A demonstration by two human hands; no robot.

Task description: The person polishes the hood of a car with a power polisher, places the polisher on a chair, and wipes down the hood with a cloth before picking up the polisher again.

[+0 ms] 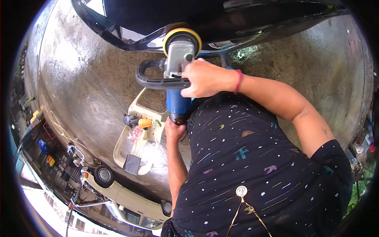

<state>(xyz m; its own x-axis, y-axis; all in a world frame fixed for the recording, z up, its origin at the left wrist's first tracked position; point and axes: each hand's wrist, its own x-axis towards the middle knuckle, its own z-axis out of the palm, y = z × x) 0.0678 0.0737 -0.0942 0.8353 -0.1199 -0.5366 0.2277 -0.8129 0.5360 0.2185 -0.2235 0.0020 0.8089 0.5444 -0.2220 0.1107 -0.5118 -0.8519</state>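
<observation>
A blue and grey car polisher (178,100) is held in front of my body, with its round yellow-edged pad (192,32) up against the glossy black car panel (158,15). My right hand (203,78), with a red band at the wrist, is closed around the right end of the black loop handle (148,79), beside the grey gear head. Lower down, my left hand (173,130) wraps the rear end of the polisher's body. Part of its fingers is hidden behind the tool. The pad's face is turned away from me.
Left of the polisher, a cream plastic stool or stand (118,152) holds an orange and dark tool (145,123), a pink crumpled item (136,133) and a dark square pad (132,164). A cream car (130,197) stands at lower left. A cable (59,126) lies on the concrete floor.
</observation>
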